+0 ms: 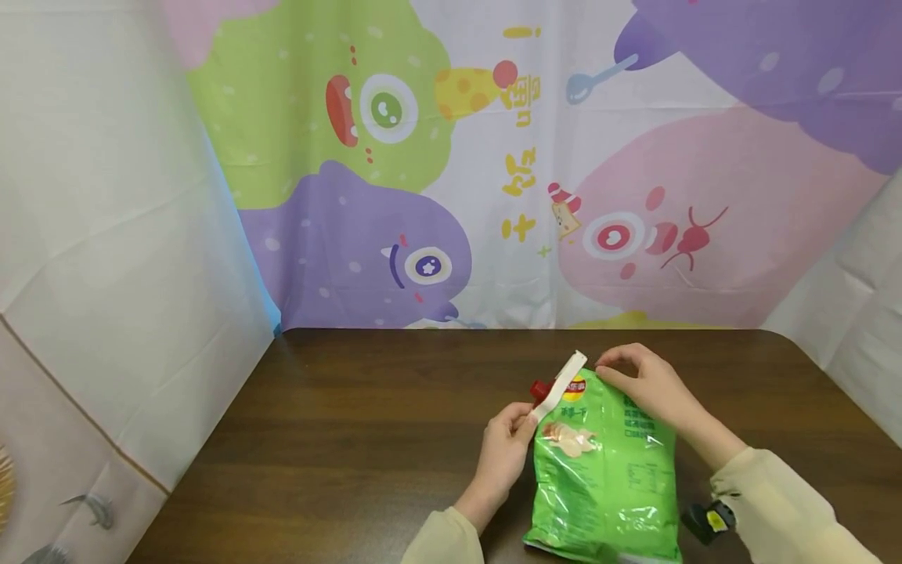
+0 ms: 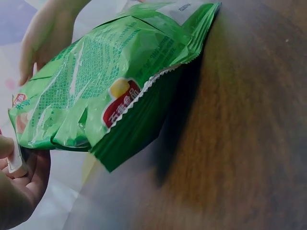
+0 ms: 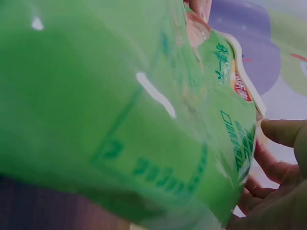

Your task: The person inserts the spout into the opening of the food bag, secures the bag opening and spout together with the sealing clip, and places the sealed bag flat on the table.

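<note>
A shiny green snack bag (image 1: 606, 478) stands tilted on the table, its top edge away from me. A white bag-sealing clip (image 1: 560, 386) with a red screw cap (image 1: 539, 391) runs slantwise along the bag's upper left edge. My left hand (image 1: 502, 454) pinches the lower end of that clip between thumb and fingers; the left wrist view also shows the clip (image 2: 17, 163) in the grip. At the bag's upper right corner, my right hand (image 1: 651, 392) holds the edge. In the right wrist view its thumb (image 3: 283, 132) lies near the clip's far end, with the other fingers beside the bag.
Under the bag is a dark brown wooden table (image 1: 338, 439). A small black object with a yellow mark (image 1: 708, 521) lies right of the bag, by the right sleeve. A cartoon-printed cloth (image 1: 507, 290) hangs along the table's back edge, and pale cloth (image 1: 127, 235) hangs at the left.
</note>
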Demonstrator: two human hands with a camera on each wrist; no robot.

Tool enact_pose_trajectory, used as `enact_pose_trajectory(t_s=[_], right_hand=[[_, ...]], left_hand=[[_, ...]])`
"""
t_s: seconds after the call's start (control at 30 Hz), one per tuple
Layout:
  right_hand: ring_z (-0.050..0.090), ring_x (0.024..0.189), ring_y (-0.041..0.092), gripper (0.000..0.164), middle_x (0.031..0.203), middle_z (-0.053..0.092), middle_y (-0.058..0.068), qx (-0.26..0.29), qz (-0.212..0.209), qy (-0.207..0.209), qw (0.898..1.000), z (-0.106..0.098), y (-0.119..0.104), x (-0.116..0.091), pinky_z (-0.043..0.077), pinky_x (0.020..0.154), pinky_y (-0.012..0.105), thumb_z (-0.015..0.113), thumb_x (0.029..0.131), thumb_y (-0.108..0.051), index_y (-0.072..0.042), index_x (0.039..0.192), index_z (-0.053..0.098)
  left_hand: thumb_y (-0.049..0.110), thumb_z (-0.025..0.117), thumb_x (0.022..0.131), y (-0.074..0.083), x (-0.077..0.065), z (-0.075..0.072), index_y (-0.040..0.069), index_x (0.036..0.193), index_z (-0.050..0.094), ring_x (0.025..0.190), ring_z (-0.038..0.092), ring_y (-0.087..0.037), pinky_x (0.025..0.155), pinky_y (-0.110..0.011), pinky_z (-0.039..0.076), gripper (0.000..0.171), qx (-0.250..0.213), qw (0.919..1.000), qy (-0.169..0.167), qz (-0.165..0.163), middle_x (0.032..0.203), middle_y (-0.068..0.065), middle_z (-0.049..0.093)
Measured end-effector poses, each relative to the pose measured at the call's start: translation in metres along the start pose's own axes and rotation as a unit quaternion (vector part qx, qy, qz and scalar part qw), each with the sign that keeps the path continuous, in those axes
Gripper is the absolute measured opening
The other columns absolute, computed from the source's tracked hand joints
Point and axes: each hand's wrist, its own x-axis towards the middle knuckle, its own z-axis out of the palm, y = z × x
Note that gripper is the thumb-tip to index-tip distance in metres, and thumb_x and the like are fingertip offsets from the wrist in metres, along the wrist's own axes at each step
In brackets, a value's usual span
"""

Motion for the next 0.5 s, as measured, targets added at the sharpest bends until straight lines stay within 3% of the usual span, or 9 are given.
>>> enact_pose_trajectory(t_s=[0.17,0.3,0.5], right_hand=[[0.044,0.115,0.033,0.030,0.119,0.052,0.015,-0.002,-0.010,0.024,1.000,-0.002,0.002,-0.010,0.034,0.090,0.052,0.057,0.089,-0.033,-0.007,0.103,0.062],[0.040,0.119,0.036,0.037,0.124,0.049,0.018,0.014,0.003,0.030,0.999,-0.004,0.006,-0.017,0.033,0.090,0.053,0.055,0.090,-0.035,-0.004,0.111,0.057],[0.032,0.124,0.044,0.062,0.136,0.033,0.028,0.105,0.043,0.008,0.993,-0.004,0.012,-0.026,0.033,0.094,0.054,0.049,0.093,-0.035,0.006,0.135,0.028]], left_hand=[[0.007,0.053,0.089,-0.002,0.002,-0.003,-0.001,0.099,0.063,0.072,0.054,-0.005,0.068,-0.021,0.043,0.016,-0.006,0.9999,0.005,-0.007,0.085,-0.010,0.067],[0.007,0.053,0.089,-0.003,0.003,-0.004,-0.001,0.099,0.063,0.071,0.053,-0.005,0.066,-0.021,0.043,0.016,-0.008,0.9999,0.011,-0.007,0.084,-0.009,0.066],[0.007,0.054,0.089,0.001,0.004,-0.007,0.000,0.102,0.063,0.069,0.048,-0.007,0.063,-0.022,0.040,0.017,-0.015,0.9993,0.032,-0.015,0.082,-0.011,0.062]])
